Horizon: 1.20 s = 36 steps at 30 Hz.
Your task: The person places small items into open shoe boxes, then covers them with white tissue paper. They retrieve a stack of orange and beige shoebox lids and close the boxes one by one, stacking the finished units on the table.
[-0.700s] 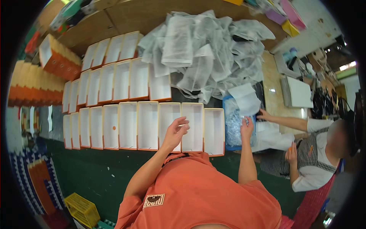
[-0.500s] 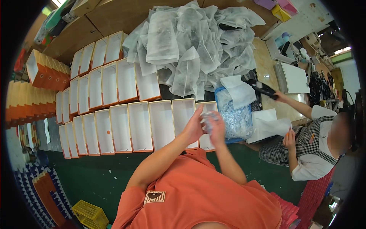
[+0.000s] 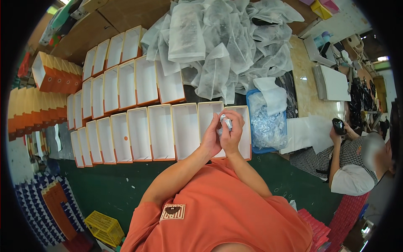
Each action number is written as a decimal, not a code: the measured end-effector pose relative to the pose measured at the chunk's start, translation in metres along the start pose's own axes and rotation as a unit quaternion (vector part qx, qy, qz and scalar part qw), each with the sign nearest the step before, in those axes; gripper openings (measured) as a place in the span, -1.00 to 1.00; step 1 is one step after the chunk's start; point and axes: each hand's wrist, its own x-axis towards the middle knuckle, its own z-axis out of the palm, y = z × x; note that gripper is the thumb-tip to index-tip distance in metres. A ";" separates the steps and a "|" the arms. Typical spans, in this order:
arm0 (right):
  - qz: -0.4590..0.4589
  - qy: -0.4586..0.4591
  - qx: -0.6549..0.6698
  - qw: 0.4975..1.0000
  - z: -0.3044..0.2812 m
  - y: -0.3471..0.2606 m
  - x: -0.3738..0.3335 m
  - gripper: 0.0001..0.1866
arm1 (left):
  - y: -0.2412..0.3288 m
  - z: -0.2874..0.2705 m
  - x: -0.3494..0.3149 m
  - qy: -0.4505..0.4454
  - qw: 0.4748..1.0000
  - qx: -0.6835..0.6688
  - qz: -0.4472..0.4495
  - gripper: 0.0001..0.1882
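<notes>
Above the front row of open boxes, both my hands are closed around a small bunch of shiny clear-and-white sachets (image 3: 225, 122). My left hand (image 3: 212, 137) cups the bunch from the left. My right hand (image 3: 232, 133) grips it from the right with bent fingers. Right below them are the last open boxes of the row, white inside with orange outer sides, the rightmost box (image 3: 244, 145) partly behind my right hand. Beside it stands a blue basket (image 3: 268, 149) full of similar sachets, a white sheet (image 3: 270, 95) lying over its back part.
More open boxes (image 3: 138, 134) stand in rows to the left, with stacked boxes (image 3: 46, 75) beyond. Filled translucent bags (image 3: 218, 46) are heaped at the back. At the right, a co-worker holds a glossy black item (image 3: 339, 126) near white sheets (image 3: 300, 132). A yellow crate (image 3: 104, 227) sits lower left.
My hands have drawn together around the sachets, the right hand now less blurred. The co-worker has pulled the black item back from the table toward their body. The whole view has shifted slightly.
</notes>
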 end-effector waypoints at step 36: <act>0.177 -0.221 -0.210 0.936 -0.088 0.147 -0.076 -0.78 | 0.078 -0.154 -0.095 0.236 0.841 0.466 0.140 -0.61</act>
